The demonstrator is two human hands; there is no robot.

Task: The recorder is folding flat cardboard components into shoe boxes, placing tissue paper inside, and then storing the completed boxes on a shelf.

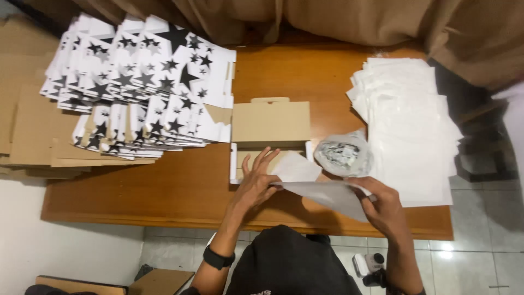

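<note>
The sheet of white tissue paper (pixel 314 188) lay half in, half out of the open cardboard box (pixel 270 123), which sat near the centre of the wooden table (pixel 164 188). The left hand (pixel 256 183) was pressed flat on it, fingers spread, pinning the paper into the box tray; what lay under the palm was hidden. The right hand (pixel 385 207), at four o'clock from the box, pinched the sheet's loose corner between thumb and fingers. The box's lid stood back at twelve o'clock, plain brown inside. At three o'clock from the box sat a crumpled clear bag (pixel 343 154); its contents were small pale pieces, too blurred to name. Past it, further toward three o'clock, a stack of white sheets (pixel 406 120) fanned out. At ten o'clock, flat-packed white boxes with black stars (pixel 142 82) were heaped over brown cardboard blanks (pixel 33 142), cut off by the left edge. A black wristband (pixel 217 258) circled the left wrist.
</note>
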